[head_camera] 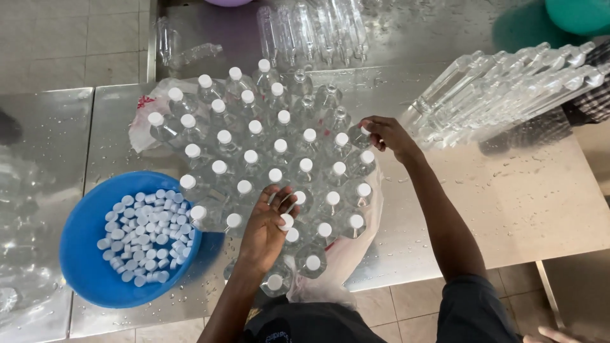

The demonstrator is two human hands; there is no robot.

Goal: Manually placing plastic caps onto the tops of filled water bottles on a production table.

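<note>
Bottles (pixel 267 159) stand clustered at frame centre, mostly white-capped. I note my right hand (pixel 389 134) pinching a cap (pixel 364 129) onto one bottle; left hand (pixel 267 225) holds loose caps. Blue bowl (pixel 89 267) of caps sits lower left.

A stainless-steel surface (pixel 508 209) fills most of the view, its top wet with scattered droplets and dully reflecting the light from above. A raised steel ledge (pixel 419 38) runs along the far side of the surface. A second steel surface (pixel 38 165) butts against its left edge, with a thin seam between them. Beyond the far left corner of the surface lies pale tiled floor (pixel 70 38), and more beige tile (pixel 406 314) shows below its near edge.
</note>
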